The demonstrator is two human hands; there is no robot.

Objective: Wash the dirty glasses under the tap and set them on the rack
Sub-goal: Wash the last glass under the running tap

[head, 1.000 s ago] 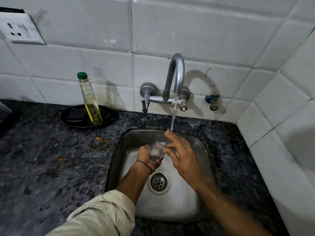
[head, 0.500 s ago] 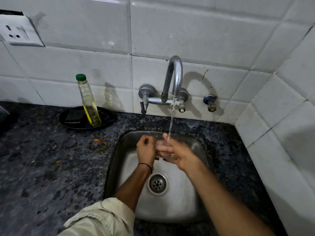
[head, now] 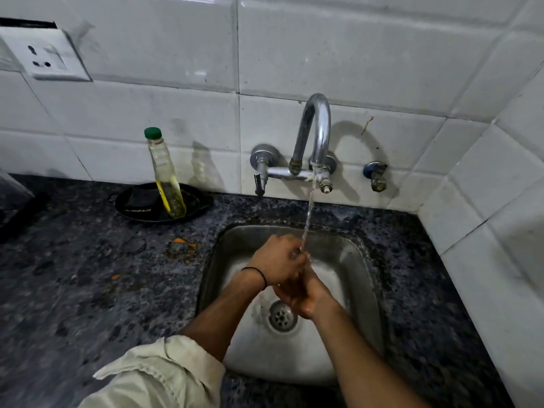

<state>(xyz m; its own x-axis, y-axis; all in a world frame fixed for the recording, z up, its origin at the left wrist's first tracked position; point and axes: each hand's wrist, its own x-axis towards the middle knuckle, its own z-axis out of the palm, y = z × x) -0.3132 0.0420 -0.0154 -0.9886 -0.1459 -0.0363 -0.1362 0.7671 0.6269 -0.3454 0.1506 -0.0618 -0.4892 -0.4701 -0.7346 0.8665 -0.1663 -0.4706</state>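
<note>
Rinsing is, I judge, the step in hand: your two hands meet low over the sink [head: 354, 260], right where the thin stream of water [head: 308, 216] from the tap [head: 316, 125] lands. Your left hand [head: 275, 260] lies on top with its fingers curled closed round something. The glass [head: 296, 255] hardly shows, only as a wet glint between those fingers, so I take it to be there. Your right hand [head: 307, 297] sits just below and touches the left one. Its fingers are hidden, so I cannot tell how far it is open or what it grips.

To do this well, turn the mouth of the glass up into the stream so that water fills it and spills over, then rotate it until the whole wall is wet. Let one hand hold the base firmly while the other rubs the rim. Wet glass is slippery and the steel basin is hard, so work low, near the drain [head: 282, 317]. The rack is not in view; find it before you lift the glass away.
</note>
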